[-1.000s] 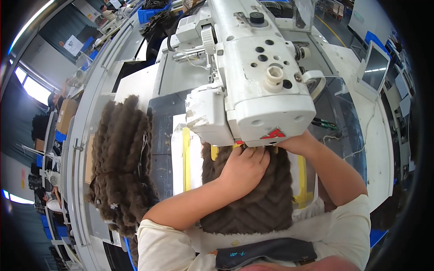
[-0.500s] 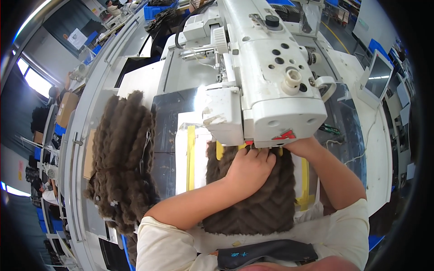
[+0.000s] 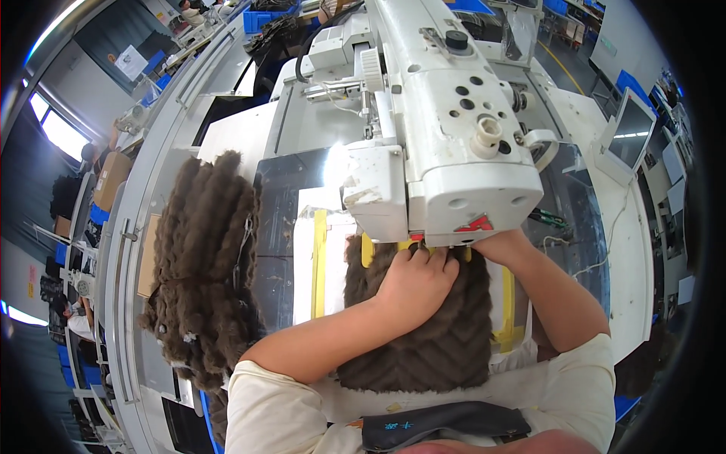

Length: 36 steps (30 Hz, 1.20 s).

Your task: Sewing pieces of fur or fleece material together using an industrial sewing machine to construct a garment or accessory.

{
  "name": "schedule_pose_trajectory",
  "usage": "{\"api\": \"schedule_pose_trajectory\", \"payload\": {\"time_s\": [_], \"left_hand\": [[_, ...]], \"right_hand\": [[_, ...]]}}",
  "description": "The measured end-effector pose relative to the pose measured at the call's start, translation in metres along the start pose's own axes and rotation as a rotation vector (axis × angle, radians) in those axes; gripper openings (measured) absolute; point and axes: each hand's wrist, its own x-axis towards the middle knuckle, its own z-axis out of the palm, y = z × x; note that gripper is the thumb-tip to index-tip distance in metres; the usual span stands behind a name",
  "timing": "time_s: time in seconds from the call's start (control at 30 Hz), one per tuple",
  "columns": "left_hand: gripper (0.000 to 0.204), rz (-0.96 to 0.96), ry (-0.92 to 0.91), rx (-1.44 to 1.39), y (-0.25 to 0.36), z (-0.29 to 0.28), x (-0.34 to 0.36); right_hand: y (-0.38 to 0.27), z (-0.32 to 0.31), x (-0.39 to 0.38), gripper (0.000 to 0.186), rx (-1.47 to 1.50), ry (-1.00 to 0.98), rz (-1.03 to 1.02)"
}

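A white industrial sewing machine (image 3: 473, 189) stands over a brown fur piece with chevron texture (image 3: 408, 356), which lies on a white template (image 3: 306, 234) edged with yellow tape (image 3: 319, 265). My left hand (image 3: 420, 280) rests on the fur just below the machine head, its fingers bent and closed on the pile near the yellow presser parts (image 3: 368, 250). My right hand (image 3: 499, 246) reaches in from the right to the upper right of the fur; its fingertips are hidden beneath the machine head.
At left lies a bundle of brown fur strips (image 3: 200, 265) beside the dark worktop plate (image 3: 276, 250). Green-handled tool (image 3: 548, 219) and loose cord sit at right, near a screen (image 3: 628, 129). Co-workers (image 3: 79, 321) sit at machines along the far left.
The machine and template appear shifted slightly rightward as the view moved. My hands stay on the fur, the left fingers moved only slightly.
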Motion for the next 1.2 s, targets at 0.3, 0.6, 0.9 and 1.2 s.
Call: {"api": "schedule_pose_trajectory", "payload": {"time_s": [0.3,0.6,0.9,1.2], "left_hand": [[0.015,-0.006,0.026,-0.005,0.001,0.002,0.001],[0.017,0.000,0.020,-0.019,0.001,0.001,0.002],[0.016,-0.005,-0.074,-0.037,-0.001,-0.003,0.005],[0.015,-0.029,-0.056,-0.006,0.001,0.000,0.006]], "right_hand": [[0.005,0.001,-0.001,0.044,-0.053,0.015,-0.041],[0.004,0.002,-0.001,0.042,-0.041,0.005,-0.024],[0.006,0.002,-0.001,0.043,-0.070,0.001,-0.007],[0.000,-0.006,0.000,0.045,0.165,-0.029,0.030]]}}
